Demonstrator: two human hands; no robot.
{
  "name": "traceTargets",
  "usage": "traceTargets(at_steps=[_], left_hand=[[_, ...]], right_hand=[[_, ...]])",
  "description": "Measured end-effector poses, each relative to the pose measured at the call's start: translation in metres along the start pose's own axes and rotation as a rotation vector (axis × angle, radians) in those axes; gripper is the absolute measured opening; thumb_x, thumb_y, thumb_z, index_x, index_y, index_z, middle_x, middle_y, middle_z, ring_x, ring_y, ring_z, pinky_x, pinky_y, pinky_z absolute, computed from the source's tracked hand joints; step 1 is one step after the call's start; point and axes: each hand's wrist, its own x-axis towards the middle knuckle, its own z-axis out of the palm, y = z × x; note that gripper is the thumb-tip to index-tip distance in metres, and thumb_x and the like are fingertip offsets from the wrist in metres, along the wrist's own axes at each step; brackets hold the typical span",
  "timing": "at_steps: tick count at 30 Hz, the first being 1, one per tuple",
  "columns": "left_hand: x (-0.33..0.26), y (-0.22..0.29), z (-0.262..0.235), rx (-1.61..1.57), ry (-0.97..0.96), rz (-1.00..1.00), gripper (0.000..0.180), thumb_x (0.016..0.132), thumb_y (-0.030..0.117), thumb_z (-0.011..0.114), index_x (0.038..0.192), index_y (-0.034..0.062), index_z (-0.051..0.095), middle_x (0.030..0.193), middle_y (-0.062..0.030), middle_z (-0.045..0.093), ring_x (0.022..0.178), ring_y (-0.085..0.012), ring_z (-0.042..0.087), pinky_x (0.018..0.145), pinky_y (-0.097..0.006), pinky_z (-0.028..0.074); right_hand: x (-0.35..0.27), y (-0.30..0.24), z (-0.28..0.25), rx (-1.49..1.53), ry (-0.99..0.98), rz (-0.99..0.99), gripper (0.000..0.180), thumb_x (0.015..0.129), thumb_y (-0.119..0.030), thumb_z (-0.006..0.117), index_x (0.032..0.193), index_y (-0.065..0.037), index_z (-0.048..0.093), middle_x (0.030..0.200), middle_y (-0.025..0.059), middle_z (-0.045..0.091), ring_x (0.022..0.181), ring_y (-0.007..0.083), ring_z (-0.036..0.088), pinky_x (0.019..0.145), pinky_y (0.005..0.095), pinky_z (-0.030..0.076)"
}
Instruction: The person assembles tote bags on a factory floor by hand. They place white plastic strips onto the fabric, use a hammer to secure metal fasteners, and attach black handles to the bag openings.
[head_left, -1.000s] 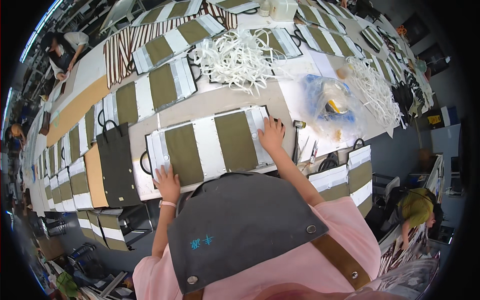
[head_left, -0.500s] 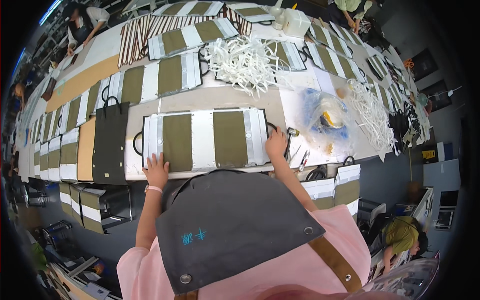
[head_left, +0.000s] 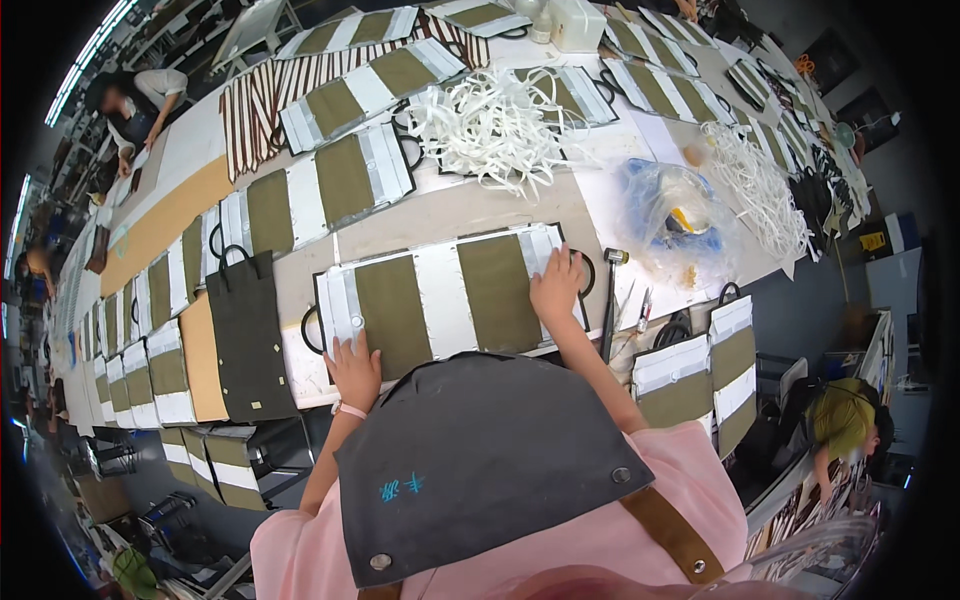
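Flat on the table before me lies an unfolded bag panel [head_left: 447, 300] with olive and white bands, silvery-white strips at both ends and a black loop handle at each end. My left hand [head_left: 354, 374] rests at its near left edge, fingers spread over the pale strip and olive band. On the right end strip lies my right hand [head_left: 557, 290], its fingers stretched out beside the right handle. Neither hand grips anything. A hammer [head_left: 612, 290] lies just right of the right handle, with tweezers [head_left: 625, 305] and a small pointed tool [head_left: 645, 310] near it.
A black bag piece [head_left: 248, 335] lies to the left. Beyond the panel are a heap of white straps [head_left: 495, 130], more bag panels [head_left: 345, 175] and a clear plastic bag [head_left: 680, 215] with blue and yellow contents. Panels [head_left: 672, 385] hang at the table's near right edge. Co-workers [head_left: 140, 110] are around.
My right hand has shifted from the right edge by the handle onto the end strip, fingers now laid out. My left hand stays by the near left edge. The whole view has tilted.
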Motion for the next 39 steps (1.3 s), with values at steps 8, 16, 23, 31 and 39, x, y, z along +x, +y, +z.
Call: traceTargets(at_steps=[8,16,23,31,39], left_hand=[[0.077,-0.017,0.004,-0.025,0.073,0.213,0.061,0.086,0.03,0.06,0.141,0.0115,0.038,0.14,-0.0222,0.037,0.135,-0.041,0.027,0.107,-0.061,0.021],[0.128,-0.022,0.021,-0.05,0.074,0.181,0.062,0.087,0.031,0.058,0.141,0.0082,0.037,0.137,-0.0191,0.041,0.132,-0.0329,0.036,0.108,-0.06,0.019],[0.125,-0.025,0.028,-0.073,0.1,0.183,0.062,0.087,0.034,0.056,0.139,0.006,0.04,0.138,-0.0189,0.042,0.132,-0.0327,0.036,0.11,-0.055,0.02],[0.128,-0.029,0.024,-0.09,0.109,0.211,0.06,0.086,0.033,0.057,0.138,0.0067,0.042,0.135,-0.0179,0.045,0.13,-0.0324,0.038,0.109,-0.054,0.021],[0.13,-0.029,0.019,-0.123,0.092,0.204,0.058,0.086,0.031,0.058,0.136,0.0062,0.043,0.135,-0.0179,0.044,0.129,-0.0324,0.037,0.109,-0.053,0.021]], right_hand=[[0.001,-0.093,0.025,0.063,-0.173,-0.364,0.056,0.081,-0.015,0.063,0.129,0.007,0.044,0.135,0.0217,0.043,0.129,0.0397,0.035,0.107,0.046,0.03],[0.018,-0.137,0.051,0.086,-0.18,-0.508,0.052,0.083,-0.018,0.061,0.127,0.006,0.047,0.124,0.0198,0.049,0.121,0.0365,0.042,0.105,0.0456,0.032],[0.029,-0.138,0.047,0.085,-0.163,-0.558,0.045,0.081,-0.015,0.062,0.121,0.003,0.053,0.115,0.0185,0.051,0.113,0.0343,0.046,0.099,0.0459,0.037],[0.019,-0.2,0.066,0.373,-0.2,-0.754,0.045,0.077,-0.014,0.063,0.118,0.003,0.054,0.112,0.0162,0.052,0.11,0.0317,0.048,0.096,0.0407,0.039],[0.035,-0.223,0.058,0.327,-0.422,-0.628,0.037,0.077,-0.009,0.062,0.113,0.001,0.057,0.111,0.0134,0.055,0.105,0.0307,0.05,0.092,0.0399,0.041]])
